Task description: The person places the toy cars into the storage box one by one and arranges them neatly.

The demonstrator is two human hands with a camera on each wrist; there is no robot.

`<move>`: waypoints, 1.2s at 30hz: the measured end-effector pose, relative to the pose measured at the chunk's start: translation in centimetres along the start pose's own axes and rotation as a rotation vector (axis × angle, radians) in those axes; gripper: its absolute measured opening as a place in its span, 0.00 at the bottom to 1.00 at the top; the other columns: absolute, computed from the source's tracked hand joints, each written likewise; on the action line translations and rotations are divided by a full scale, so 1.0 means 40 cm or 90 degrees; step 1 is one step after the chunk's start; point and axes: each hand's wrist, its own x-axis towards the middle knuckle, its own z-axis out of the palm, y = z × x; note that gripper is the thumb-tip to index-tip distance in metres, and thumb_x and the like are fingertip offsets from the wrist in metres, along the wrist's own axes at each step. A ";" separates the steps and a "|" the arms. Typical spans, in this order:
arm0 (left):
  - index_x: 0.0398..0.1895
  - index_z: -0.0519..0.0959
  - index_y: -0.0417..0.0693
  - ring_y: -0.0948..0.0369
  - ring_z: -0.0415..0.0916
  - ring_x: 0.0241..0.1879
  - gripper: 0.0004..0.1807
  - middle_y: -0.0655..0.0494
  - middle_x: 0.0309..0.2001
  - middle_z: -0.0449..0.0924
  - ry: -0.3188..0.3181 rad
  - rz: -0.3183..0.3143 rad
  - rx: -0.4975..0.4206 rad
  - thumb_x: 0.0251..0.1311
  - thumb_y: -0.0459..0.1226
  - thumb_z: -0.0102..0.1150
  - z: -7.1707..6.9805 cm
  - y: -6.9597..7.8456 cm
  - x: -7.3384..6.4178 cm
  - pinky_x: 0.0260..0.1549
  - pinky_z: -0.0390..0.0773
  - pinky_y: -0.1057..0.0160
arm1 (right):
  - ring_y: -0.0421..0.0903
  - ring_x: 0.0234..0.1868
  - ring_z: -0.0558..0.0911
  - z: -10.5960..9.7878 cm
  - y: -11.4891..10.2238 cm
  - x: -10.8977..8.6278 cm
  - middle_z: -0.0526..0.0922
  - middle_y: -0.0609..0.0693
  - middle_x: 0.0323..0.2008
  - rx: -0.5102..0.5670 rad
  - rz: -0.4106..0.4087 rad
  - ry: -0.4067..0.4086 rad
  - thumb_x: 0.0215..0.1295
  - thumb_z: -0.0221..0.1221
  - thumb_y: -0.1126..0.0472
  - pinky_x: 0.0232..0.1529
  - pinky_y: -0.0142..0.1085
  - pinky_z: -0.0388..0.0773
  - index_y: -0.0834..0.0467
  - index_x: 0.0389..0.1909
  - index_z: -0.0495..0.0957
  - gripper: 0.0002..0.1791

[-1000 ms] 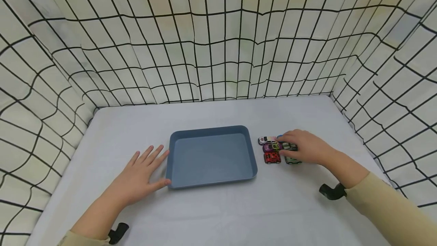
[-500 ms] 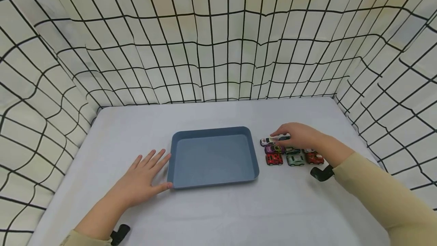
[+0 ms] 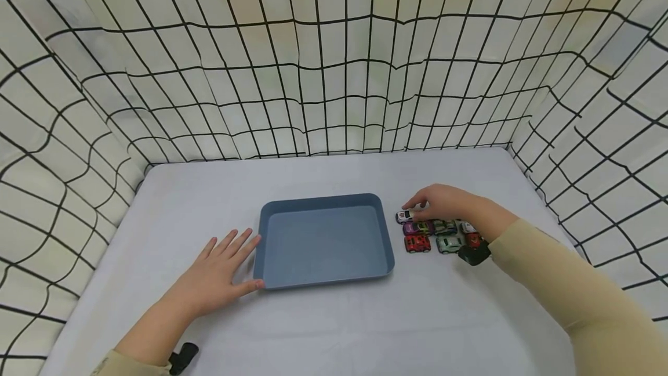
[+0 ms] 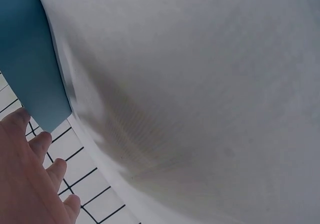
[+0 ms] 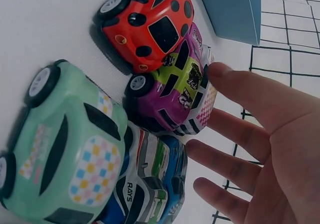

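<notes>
My right hand [image 3: 443, 202] reaches over a cluster of toy cars, right of the blue-grey tray [image 3: 323, 242]. Its thumb and fingers pinch a white toy car [image 3: 403, 217], whose pink-checked end shows in the right wrist view. Against that car lies a purple and lime toy car [image 5: 185, 83], with a red black-spotted one [image 3: 417, 243] nearer me. A mint-green toy car [image 5: 90, 154] and a silver-and-green one [image 5: 147, 154] lie alongside. My left hand [image 3: 214, 280] rests with fingers spread at the tray's left side, thumb at its near-left corner.
A blue toy car [image 5: 175, 169] lies behind the silver-and-green one. Partly under my right wrist is another red toy car [image 3: 473, 241]. White cloth covers the table [image 3: 334, 329], and a black-gridded white curtain [image 3: 334, 86] encloses its back and sides.
My right hand has moved left across the cars, first to the white car's far end, then closer along it, uncovering the mint-green car. My left hand has stayed by the tray.
</notes>
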 end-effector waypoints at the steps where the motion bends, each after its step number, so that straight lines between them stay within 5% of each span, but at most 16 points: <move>1: 0.78 0.56 0.53 0.43 0.45 0.76 0.53 0.48 0.78 0.50 0.001 -0.001 0.002 0.57 0.72 0.50 0.000 -0.001 0.000 0.71 0.42 0.35 | 0.50 0.54 0.80 0.000 0.001 0.004 0.82 0.47 0.55 0.001 0.000 -0.004 0.67 0.64 0.51 0.55 0.51 0.78 0.46 0.58 0.82 0.19; 9: 0.79 0.54 0.53 0.43 0.44 0.76 0.54 0.48 0.78 0.50 -0.002 -0.002 -0.001 0.56 0.73 0.50 0.000 0.001 0.002 0.71 0.41 0.36 | 0.47 0.51 0.81 0.007 0.011 0.018 0.84 0.47 0.51 -0.005 -0.007 -0.014 0.68 0.63 0.55 0.51 0.47 0.80 0.47 0.58 0.82 0.18; 21: 0.79 0.54 0.53 0.43 0.44 0.76 0.55 0.48 0.78 0.50 -0.003 -0.008 0.001 0.56 0.73 0.50 0.004 0.002 0.003 0.71 0.42 0.35 | 0.53 0.56 0.79 0.010 0.006 0.027 0.82 0.51 0.56 -0.020 -0.014 -0.009 0.67 0.61 0.61 0.57 0.52 0.77 0.49 0.58 0.82 0.19; 30: 0.79 0.53 0.53 0.43 0.44 0.76 0.55 0.48 0.78 0.49 -0.003 -0.010 0.008 0.55 0.73 0.50 0.006 0.000 0.004 0.71 0.42 0.36 | 0.46 0.41 0.77 0.009 0.027 0.042 0.83 0.48 0.48 0.039 -0.004 -0.006 0.63 0.63 0.60 0.43 0.44 0.78 0.50 0.57 0.82 0.20; 36: 0.79 0.53 0.53 0.43 0.44 0.76 0.56 0.47 0.78 0.49 -0.007 -0.012 0.008 0.54 0.74 0.51 0.006 0.002 0.005 0.71 0.41 0.36 | 0.49 0.50 0.77 -0.011 0.039 0.042 0.82 0.50 0.51 0.093 0.022 0.015 0.63 0.66 0.58 0.53 0.50 0.77 0.49 0.58 0.82 0.21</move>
